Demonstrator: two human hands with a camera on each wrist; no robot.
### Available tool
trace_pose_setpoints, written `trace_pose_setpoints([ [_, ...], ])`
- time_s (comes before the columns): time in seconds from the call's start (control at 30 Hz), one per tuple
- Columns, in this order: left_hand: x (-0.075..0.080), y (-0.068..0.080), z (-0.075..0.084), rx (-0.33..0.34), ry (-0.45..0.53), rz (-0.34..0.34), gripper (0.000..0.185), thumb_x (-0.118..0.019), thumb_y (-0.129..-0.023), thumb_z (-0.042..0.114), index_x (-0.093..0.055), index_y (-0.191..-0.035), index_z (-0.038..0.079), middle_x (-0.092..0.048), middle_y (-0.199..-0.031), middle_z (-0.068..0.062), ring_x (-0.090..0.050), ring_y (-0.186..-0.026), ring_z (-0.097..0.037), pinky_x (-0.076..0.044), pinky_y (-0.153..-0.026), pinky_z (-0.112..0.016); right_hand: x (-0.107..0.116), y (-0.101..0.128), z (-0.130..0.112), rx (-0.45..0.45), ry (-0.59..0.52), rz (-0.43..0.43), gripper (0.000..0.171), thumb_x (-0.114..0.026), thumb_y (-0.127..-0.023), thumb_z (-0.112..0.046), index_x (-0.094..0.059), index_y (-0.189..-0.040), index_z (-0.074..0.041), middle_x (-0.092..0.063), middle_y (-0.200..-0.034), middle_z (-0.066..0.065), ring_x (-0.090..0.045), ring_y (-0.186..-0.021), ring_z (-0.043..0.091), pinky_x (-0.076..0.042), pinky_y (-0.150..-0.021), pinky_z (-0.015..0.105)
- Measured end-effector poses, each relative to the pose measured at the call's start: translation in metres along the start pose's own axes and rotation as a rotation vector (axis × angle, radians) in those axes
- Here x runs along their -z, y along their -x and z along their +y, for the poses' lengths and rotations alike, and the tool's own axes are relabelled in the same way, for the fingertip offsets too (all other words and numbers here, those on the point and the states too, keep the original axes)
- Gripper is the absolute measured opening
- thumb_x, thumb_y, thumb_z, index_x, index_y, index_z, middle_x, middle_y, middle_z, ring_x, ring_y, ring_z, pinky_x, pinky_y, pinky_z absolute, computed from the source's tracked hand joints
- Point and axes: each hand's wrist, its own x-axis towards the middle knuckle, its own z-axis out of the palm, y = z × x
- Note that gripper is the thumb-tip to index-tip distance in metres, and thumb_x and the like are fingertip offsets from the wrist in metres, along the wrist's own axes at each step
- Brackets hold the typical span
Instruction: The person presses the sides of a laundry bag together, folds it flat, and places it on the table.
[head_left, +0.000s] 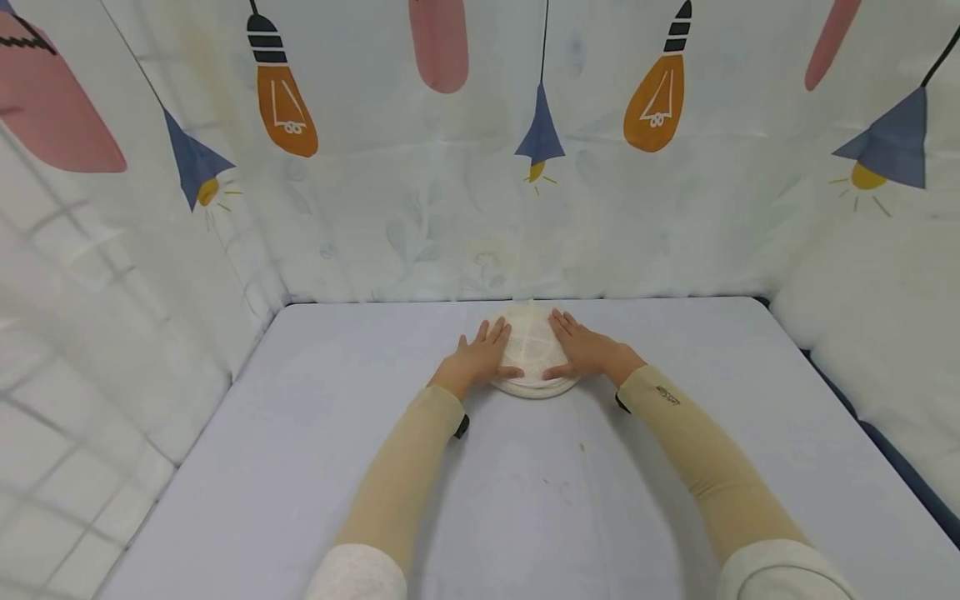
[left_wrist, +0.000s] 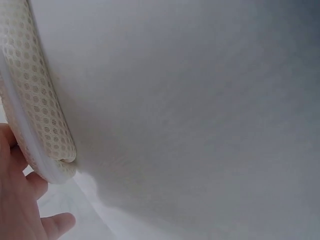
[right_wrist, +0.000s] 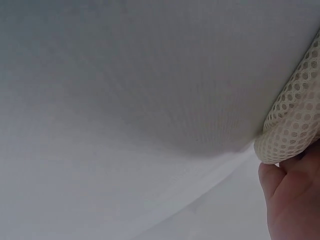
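Observation:
A rounded cream mesh thing (head_left: 531, 342), which looks like a laundry bag, sits at the back middle of the table. In the left wrist view, its honeycomb mesh (left_wrist: 37, 95) is thick and has a smooth white band along it. My left hand (head_left: 480, 354) lies on its left side with fingers spread and thumb pointing inward. On the opposite side rests my right hand (head_left: 585, 348), its fingers extended over the mesh. In the right wrist view, the fingers (right_wrist: 292, 190) are at the bag's rounded edge (right_wrist: 292, 125), where part of the hand is hidden.
A white cloth covers the table (head_left: 360, 350). Behind it hangs a white curtain (head_left: 465, 208) printed with lamps and bulbs, and curtains enclose both sides. Small brownish specks (head_left: 582, 447) mark the cloth in front of the hands.

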Motion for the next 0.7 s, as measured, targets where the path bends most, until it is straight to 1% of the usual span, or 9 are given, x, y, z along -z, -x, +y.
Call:
trace_pose_setpoints([
  [0.17,0.002,0.001,0.0,-0.005,0.008,0.002,0.1,-0.052,-0.099,0.063,0.0,-0.165,0.01,0.01,-0.171,-0.005,0.009,-0.156,-0.031,-0.009,-0.121,-0.064,0.003,0.0,0.001,0.006,-0.009,0.0,0.117,-0.063,-0.095,-0.062,0.006,-0.159,0.008,0.01,-0.168,0.024,0.006,-0.155,0.04,-0.01,-0.124,0.052],
  [0.37,0.001,0.002,0.0,-0.018,0.009,0.014,0.101,-0.051,-0.098,0.065,0.002,-0.165,0.01,0.012,-0.171,-0.005,0.01,-0.156,-0.031,-0.008,-0.121,-0.064,0.005,0.003,0.0,-0.008,0.013,-0.014,0.118,-0.061,-0.095,-0.065,0.008,-0.159,0.007,0.012,-0.168,0.023,0.007,-0.155,0.039,-0.009,-0.124,0.052],
  [0.7,0.01,0.011,0.003,-0.036,0.018,0.027,0.101,-0.054,-0.099,0.061,0.002,-0.165,0.008,0.011,-0.171,-0.007,0.01,-0.156,-0.032,-0.009,-0.121,-0.063,0.004,0.006,0.0,-0.004,-0.008,0.019,0.118,-0.059,-0.095,-0.066,0.009,-0.159,0.006,0.013,-0.168,0.023,0.009,-0.155,0.038,-0.006,-0.124,0.05],
])
